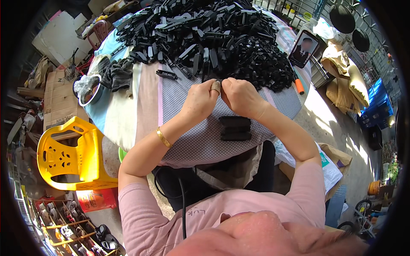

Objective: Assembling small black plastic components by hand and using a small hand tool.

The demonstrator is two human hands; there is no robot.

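Note:
My left hand (201, 99) and my right hand (241, 97) meet over the near part of the cloth-covered table (175, 141). Both are closed, with fingertips pinched close together around a small black plastic piece (219, 80), mostly hidden by the fingers. A tan wrap covers one finger of the left hand. Just below the right hand lies a small neat group of long black plastic pieces (235, 128). Beyond the hands a large heap of long black plastic pieces (192, 30) merges into a heap of smaller black parts (265, 59). One loose piece (166, 74) lies left of them.
Right of the heap are an orange-handled tool (300, 86) and a device with a lit screen (304, 48). Dark cloth (116, 72) and a white-rimmed bowl (90, 90) sit on the left edge. A yellow plastic chair (72, 155) stands left; sacks (346, 81) stand right.

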